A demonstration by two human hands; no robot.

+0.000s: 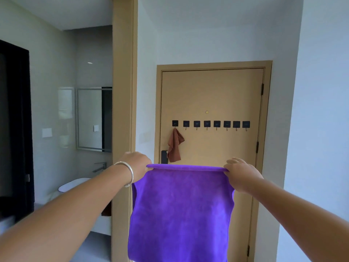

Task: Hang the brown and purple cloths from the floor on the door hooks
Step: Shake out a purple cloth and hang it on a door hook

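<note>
A purple cloth (pixel 181 210) hangs spread out in front of me, held up by its top edge. My left hand (pixel 137 164) grips the top left corner and my right hand (pixel 240 173) grips the top right corner. Beyond it stands a tan door (pixel 217 95) with a row of several black hooks (pixel 211 124). The brown cloth (pixel 174 145) hangs from the leftmost hook, above the dark door handle (pixel 164 156). The other hooks are bare. The cloth's lower edge runs out of view at the bottom.
A tan door frame post (pixel 123 91) stands at the left of the hallway. Through it lies a bathroom with a mirror (pixel 92 118), a tap and a white basin (pixel 72 183). White walls flank the door on both sides.
</note>
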